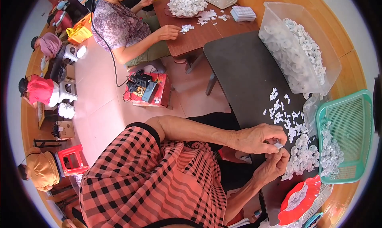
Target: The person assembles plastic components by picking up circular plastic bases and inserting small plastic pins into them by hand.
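My left hand [260, 138] and my right hand [272, 166] meet over the edge of the dark table [234, 60]. Between their fingertips is a small whitish plastic piece [278, 144]; both hands pinch it, and the fingers partly hide it. Right beside them lies a heap of small translucent white plastic parts [303, 156]. Small loose white pieces [280, 112] are scattered farther up the table. A green mesh basket [346, 104] beyond the heap holds more clear rounded parts [331, 152]. Near my right forearm, a red scalloped dish [288, 212] contains small white bits.
A large clear bin [274, 41] full of white parts stands on the table. Across from it a person [119, 29] works at a brown table [175, 45] with a heaped dish [186, 5]. A red box [161, 94] carrying cables and a black device sits on the floor; other people sit farther off.
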`<action>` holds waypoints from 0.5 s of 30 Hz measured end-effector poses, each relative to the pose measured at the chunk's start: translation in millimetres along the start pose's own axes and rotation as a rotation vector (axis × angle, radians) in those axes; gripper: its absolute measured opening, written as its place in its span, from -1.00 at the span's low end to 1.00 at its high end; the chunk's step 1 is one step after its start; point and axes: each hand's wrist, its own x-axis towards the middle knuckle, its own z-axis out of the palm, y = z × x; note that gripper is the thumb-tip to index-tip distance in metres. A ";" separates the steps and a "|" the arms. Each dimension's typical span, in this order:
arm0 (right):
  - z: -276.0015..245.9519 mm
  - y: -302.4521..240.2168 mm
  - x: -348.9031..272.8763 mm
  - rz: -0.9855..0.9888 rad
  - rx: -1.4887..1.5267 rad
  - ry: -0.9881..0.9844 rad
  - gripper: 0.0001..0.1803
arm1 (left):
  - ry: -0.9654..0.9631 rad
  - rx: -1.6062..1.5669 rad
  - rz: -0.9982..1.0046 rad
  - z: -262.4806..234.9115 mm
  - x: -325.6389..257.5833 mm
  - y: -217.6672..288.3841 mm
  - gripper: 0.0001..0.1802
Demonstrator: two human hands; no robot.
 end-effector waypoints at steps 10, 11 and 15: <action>5.4 -3.8 1.8 -0.030 -0.030 -0.029 -0.77 | 0.028 -0.075 -0.068 -2.3 0.7 -5.8 -0.76; 6.4 -3.8 2.0 -0.027 -0.038 0.004 -0.75 | 0.023 -0.067 -0.075 -2.5 1.0 -6.7 -0.75; 5.6 -2.5 3.0 -0.021 -0.062 0.022 -0.76 | 0.021 -0.024 -0.009 -3.0 2.7 -10.5 -0.75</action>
